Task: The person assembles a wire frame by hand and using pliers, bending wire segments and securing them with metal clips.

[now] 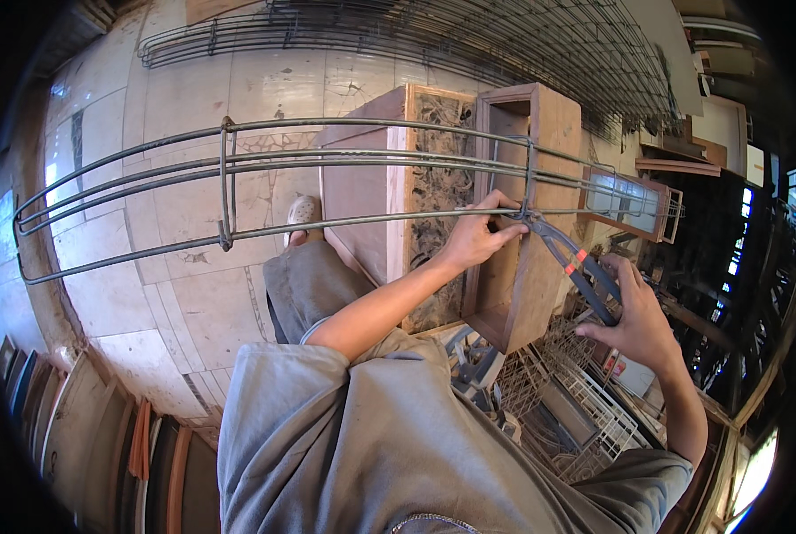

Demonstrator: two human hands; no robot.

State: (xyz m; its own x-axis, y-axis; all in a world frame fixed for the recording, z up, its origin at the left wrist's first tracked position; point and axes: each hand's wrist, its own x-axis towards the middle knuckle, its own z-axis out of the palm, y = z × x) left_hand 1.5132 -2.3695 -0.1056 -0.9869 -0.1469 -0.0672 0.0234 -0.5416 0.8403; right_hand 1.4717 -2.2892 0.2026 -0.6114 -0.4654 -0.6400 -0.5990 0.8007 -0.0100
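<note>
"Frame?"

"Long, rod-built, dull metal, spanning the squared wooden box. Left hand pinches one corner."

"Right hand?"

"Loosely open around smooth-handled pincers; firmness I cannot tell."

A long, narrow cage of dark grey steel rods, bound by rectangular stirrups, is stretching across an open brown wooden box and extending well past its left and right edges. One stirrup is crossing near the box's right rim. Steel pliers with dark, orange-banded handles are meeting that stirrup's near joint, their handles spreading apart and slanting beyond the right rim.
</note>
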